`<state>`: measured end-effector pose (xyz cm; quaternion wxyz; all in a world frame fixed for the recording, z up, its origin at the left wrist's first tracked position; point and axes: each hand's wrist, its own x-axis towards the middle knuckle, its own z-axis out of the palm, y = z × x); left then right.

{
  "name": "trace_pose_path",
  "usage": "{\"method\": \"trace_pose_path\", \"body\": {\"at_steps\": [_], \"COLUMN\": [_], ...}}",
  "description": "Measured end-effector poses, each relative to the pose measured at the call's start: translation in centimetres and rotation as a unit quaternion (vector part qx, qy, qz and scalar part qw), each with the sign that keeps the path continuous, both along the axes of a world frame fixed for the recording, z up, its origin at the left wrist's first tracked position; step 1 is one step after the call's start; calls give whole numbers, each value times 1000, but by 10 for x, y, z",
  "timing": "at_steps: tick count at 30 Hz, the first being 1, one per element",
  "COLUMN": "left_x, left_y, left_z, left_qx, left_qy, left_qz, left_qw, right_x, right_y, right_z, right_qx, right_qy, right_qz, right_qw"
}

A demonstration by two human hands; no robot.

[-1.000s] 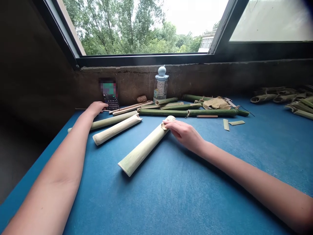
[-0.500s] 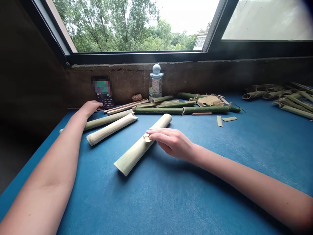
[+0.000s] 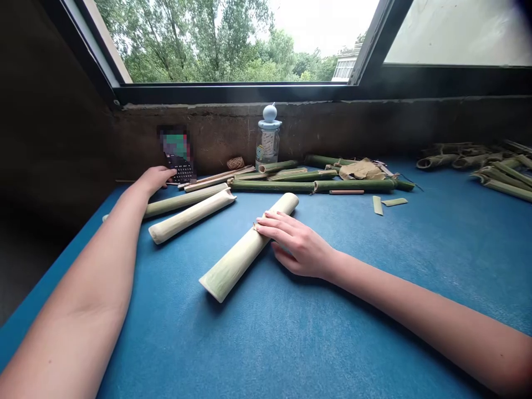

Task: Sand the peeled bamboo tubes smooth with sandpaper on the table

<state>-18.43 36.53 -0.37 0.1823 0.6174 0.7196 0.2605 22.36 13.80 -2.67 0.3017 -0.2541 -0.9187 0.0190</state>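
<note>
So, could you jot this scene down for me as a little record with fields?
Left hand: flat, beside a blurred keypad device
Right hand: fingertips on a peeled bamboo tube
Also nearby: second peeled bamboo tube
Surface: blue table top
Further back: green bamboo stalks, glass jar, ball of twine

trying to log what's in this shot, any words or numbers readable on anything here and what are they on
Nothing can be read clearly in this view.
Label on the glass jar: printing too small to read.
Black keypad: key markings too small to read.
Pixelated patch above the keypad: too blurred to read.
</note>
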Motion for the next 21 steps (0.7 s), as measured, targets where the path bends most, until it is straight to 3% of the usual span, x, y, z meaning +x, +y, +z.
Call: {"method": "trace_pose_path", "body": {"at_steps": [4, 8, 13, 17, 21], "left_x": [0, 0, 14, 31, 35], "left_y": [1, 1, -3, -9, -7], "left_z": [-1, -2, 0, 4, 2], "left_qx": [1, -15, -1, -33, -47], "left_qy": [8, 8, 63, 118, 149], "left_qz": [-1, -13, -36, 23, 45], "left_qw": [1000, 1000, 997, 992, 987], "right_x": [14, 30, 15, 5, 12], "right_y": [14, 31, 9, 0, 12], "right_z": [-2, -3, 0, 2, 4], "right_qx": [27, 37, 41, 50, 49], "right_qy": [35, 60, 61, 43, 59], "right_qz": [15, -21, 6, 59, -9], "right_qw": [999, 997, 997, 996, 997]}}
